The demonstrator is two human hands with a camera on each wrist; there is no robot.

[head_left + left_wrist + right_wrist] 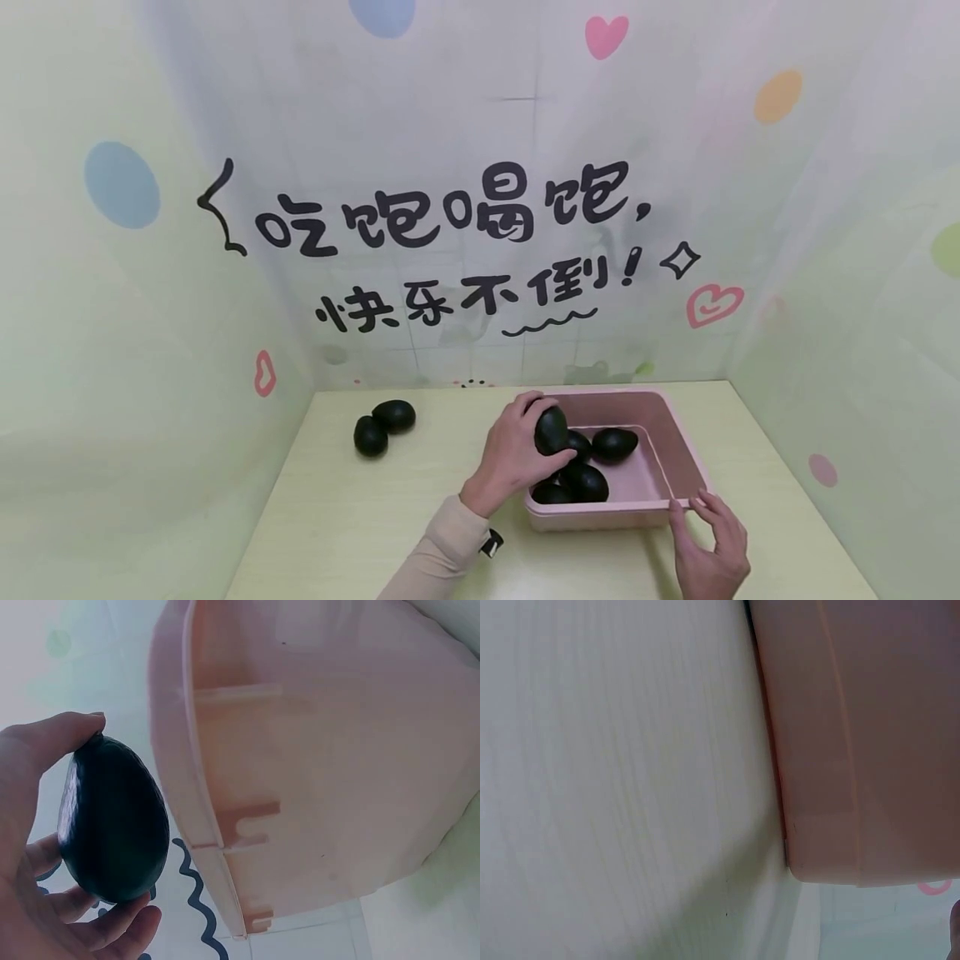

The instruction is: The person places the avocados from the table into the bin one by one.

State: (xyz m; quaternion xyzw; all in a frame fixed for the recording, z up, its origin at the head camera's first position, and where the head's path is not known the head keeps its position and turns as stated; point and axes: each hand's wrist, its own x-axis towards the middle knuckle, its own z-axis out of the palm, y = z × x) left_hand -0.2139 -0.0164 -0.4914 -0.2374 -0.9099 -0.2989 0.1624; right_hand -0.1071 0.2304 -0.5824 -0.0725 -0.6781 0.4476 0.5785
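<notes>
In the head view my left hand (517,454) grips a dark green avocado (552,430) above the left side of a pink plastic bin (600,507). The left wrist view shows this avocado (116,821) between the thumb and curled fingers, beside the bin's outer wall (337,772). Several more dark avocados (615,446) lie inside the bin, mostly toward its left. At the front right corner, my right hand (711,550) holds the bin's rim between thumb and fingers. The right wrist view shows the bin's side (862,750) and only a fingertip at the right edge.
Two avocados (371,436) lie touching each other on the pale wooden table (360,508), left of the bin. Behind the table stands a backdrop (465,250) with black lettering, and similar printed walls rise on both sides.
</notes>
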